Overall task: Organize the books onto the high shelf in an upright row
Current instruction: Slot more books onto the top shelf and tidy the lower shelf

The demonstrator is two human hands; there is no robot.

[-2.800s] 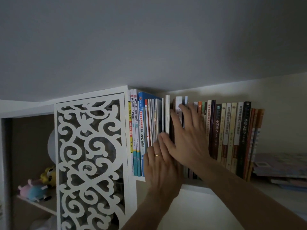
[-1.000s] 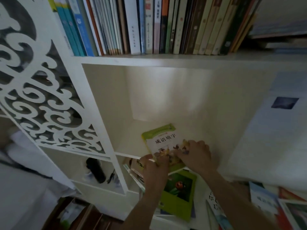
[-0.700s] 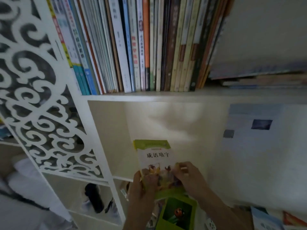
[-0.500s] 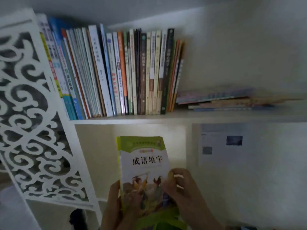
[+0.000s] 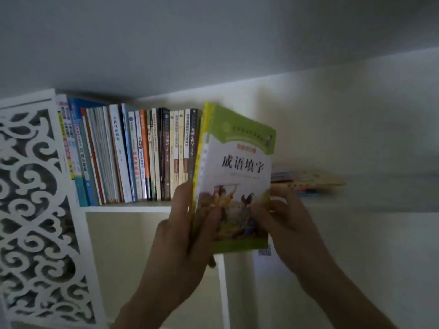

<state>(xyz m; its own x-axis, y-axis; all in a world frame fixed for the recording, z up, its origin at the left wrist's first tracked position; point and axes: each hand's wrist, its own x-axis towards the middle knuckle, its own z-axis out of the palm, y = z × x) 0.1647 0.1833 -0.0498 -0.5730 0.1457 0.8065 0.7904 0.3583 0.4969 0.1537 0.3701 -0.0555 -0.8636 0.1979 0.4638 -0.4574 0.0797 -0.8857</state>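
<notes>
1. We are holding a small stack of books (image 5: 235, 176) upright, cover facing us, just at the right end of the row of books (image 5: 133, 155) on the high shelf (image 5: 128, 206), so the stack can slide in spine-out.
2. Our left hand (image 5: 187, 236) is gripping the stack's spine edge at 9 o'clock, thumb curled over the cover.
3. Our right hand (image 5: 285, 222) is pinching the lower corner at 4 o'clock, steadying the tilt.
4. At 3 o'clock a flat pile of books (image 5: 306, 180) is lying on the shelf, likely still needing standing up.
</notes>
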